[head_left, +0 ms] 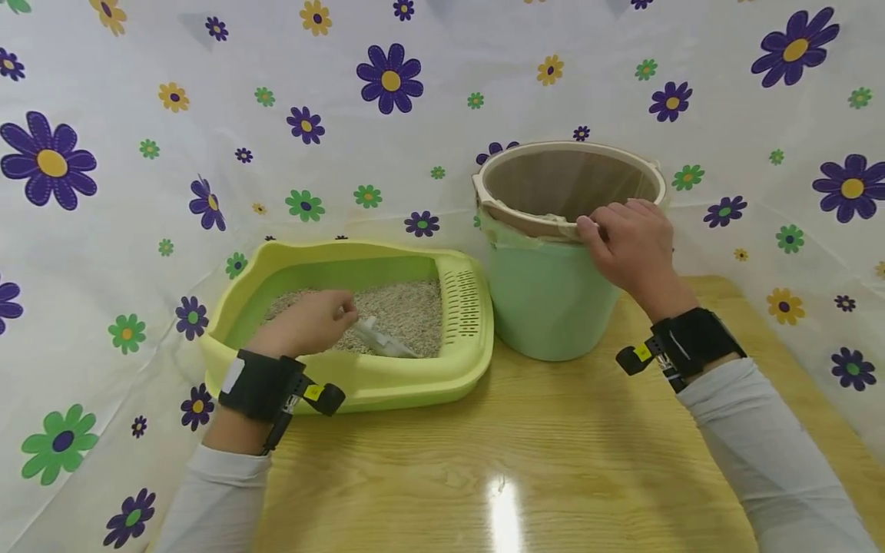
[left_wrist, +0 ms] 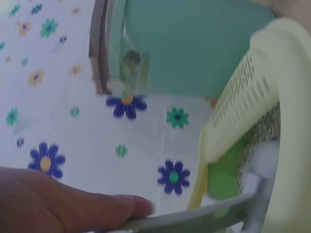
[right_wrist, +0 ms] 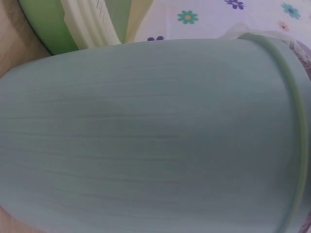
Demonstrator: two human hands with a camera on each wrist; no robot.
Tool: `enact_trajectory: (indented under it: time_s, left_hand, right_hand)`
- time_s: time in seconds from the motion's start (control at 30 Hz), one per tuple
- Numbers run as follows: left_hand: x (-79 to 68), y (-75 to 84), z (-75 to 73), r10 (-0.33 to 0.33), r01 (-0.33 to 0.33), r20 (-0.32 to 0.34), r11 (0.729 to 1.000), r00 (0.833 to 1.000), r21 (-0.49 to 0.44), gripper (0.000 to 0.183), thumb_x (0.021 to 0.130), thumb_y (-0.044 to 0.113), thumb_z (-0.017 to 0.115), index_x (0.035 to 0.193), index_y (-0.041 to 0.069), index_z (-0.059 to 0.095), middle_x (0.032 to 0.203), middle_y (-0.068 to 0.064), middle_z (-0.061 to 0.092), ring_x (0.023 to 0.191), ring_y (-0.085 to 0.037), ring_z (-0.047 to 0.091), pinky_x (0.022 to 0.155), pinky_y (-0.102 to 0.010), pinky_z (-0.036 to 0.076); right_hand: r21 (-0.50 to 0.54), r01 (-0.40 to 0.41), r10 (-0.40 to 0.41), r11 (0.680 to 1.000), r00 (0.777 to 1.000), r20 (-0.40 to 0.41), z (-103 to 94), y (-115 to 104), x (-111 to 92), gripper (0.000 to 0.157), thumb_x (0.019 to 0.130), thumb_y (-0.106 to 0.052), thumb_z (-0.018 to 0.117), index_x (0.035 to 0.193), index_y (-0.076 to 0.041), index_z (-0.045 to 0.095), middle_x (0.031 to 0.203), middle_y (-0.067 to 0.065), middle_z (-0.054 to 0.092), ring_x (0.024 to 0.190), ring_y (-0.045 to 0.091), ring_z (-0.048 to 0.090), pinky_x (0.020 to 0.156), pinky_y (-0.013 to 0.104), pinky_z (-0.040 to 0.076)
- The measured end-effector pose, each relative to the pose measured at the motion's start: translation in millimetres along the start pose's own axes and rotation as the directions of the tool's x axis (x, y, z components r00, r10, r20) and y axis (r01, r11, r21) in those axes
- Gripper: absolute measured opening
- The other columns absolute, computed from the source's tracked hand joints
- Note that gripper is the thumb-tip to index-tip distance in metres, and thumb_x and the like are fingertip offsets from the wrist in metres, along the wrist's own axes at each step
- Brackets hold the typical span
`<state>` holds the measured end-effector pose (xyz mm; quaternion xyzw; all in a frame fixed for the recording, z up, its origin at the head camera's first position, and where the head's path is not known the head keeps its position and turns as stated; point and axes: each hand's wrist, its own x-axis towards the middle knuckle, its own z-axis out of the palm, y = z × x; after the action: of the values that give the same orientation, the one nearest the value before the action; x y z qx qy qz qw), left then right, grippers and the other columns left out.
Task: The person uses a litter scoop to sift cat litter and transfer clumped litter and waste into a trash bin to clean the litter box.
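My left hand pinches the handle of a whitish litter scoop, whose head lies down in the litter box against the litter. In the left wrist view the thumb lies along the scoop's handle. The yellow-green litter box holds grainy beige litter and has a slotted panel on its right side. My right hand grips the near right rim of a mint-green trash bin. A beige ring sits round its top over a thin liner; the bin's side fills most of the right wrist view.
Litter box and bin stand side by side at the back of a wooden table. Behind them hangs a white sheet with printed flowers, which also runs along both sides of the table.
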<state>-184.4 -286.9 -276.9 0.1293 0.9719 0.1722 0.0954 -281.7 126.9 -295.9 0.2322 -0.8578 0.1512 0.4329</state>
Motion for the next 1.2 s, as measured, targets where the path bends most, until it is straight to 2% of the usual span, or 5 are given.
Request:
enact_trajectory:
  time_s: [0.2,0.37,0.7,1.03,1.2]
  left_hand:
    - [24.1,26.8,18.7,0.026,-0.025,-0.013,0.996,1.000,0.087,0.028,0.097,0.005,0.039,0.070,0.011,0.040,0.064,-0.001,0.029,0.057,-0.014,0.027,0.057,-0.028,0.026]
    - [36.6,31.2,24.4,-0.033,0.020,0.070,0.984,0.997,0.178,0.031,0.089,0.002,0.050,0.061,0.011,0.042,0.057,0.001,0.029,0.051,-0.013,0.027,0.052,-0.026,0.027]
    - [62.7,45.3,21.4,-0.032,-0.011,0.175,0.970,0.984,0.243,0.024,0.093,0.012,0.050,0.069,0.010,0.047,0.061,0.000,0.036,0.053,-0.013,0.033,0.054,-0.027,0.031]
    - [106.2,70.2,14.6,-0.112,-0.014,0.295,0.918,0.949,0.396,0.026,0.093,0.010,0.052,0.114,-0.002,0.058,0.111,-0.018,0.061,0.083,-0.023,0.050,0.074,-0.034,0.038]
    - [112.1,64.0,6.3,-0.150,-0.023,0.345,0.893,0.927,0.449,0.022,0.094,0.006,0.046,0.110,-0.002,0.058,0.089,-0.010,0.054,0.072,-0.018,0.043,0.065,-0.029,0.033]
  right_hand:
    - [-0.002,-0.001,0.001,1.000,1.000,-0.009,2.1,6.6,2.5,0.046,0.094,-0.039,0.042,0.067,-0.005,0.059,0.059,0.011,0.055,0.062,0.028,0.048,0.073,0.042,0.043]
    - [-0.011,0.001,-0.001,1.000,1.000,-0.010,2.6,10.8,4.8,0.047,0.094,-0.039,0.042,0.067,-0.006,0.058,0.058,0.010,0.053,0.061,0.027,0.046,0.072,0.041,0.042]
    - [-0.031,0.013,-0.014,0.999,0.999,-0.030,2.5,20.2,9.5,0.049,0.094,-0.042,0.041,0.066,-0.006,0.059,0.055,0.009,0.050,0.058,0.027,0.046,0.071,0.041,0.043]
    - [-0.023,0.018,-0.020,1.000,0.996,-0.082,-4.6,20.5,17.3,0.051,0.094,-0.042,0.039,0.067,-0.005,0.062,0.056,0.010,0.052,0.059,0.028,0.048,0.074,0.043,0.043]
    - [-0.007,0.033,-0.034,0.999,0.993,-0.112,-10.6,19.4,21.0,0.051,0.094,-0.041,0.039,0.069,-0.004,0.064,0.057,0.011,0.054,0.060,0.029,0.049,0.075,0.044,0.044]
